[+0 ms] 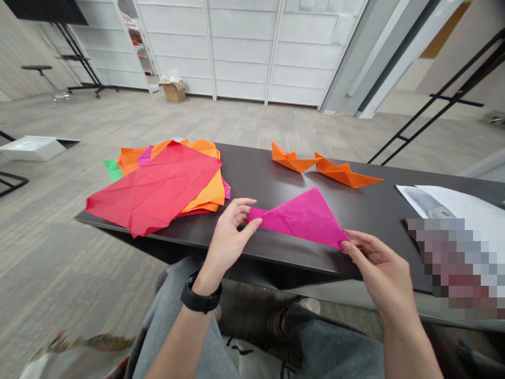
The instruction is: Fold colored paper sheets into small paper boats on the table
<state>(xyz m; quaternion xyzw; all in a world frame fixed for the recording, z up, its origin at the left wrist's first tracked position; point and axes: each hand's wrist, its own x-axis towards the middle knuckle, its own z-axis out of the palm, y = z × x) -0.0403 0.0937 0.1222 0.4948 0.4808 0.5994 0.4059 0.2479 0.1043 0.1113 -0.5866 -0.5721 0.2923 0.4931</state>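
A folded magenta sheet of paper [303, 218], roughly triangular with its peak pointing away from me, is held up between my hands over the front of the dark table. My left hand [232, 226] pinches its narrow left end between thumb and fingers. At the lower right corner, the thumb and fingers of my right hand [374, 258] close on the paper. Behind it stand two orange paper boats, a left one [294, 162] and a right one [347, 175], their tips close together.
Crumpled, creased coloured sheets [158, 184] pile up on the table's left end, a red one on top. White papers [465, 205] and a blurred-out item [453, 263] lie at the right. The dark table's [248, 179] front edge runs just above my knees.
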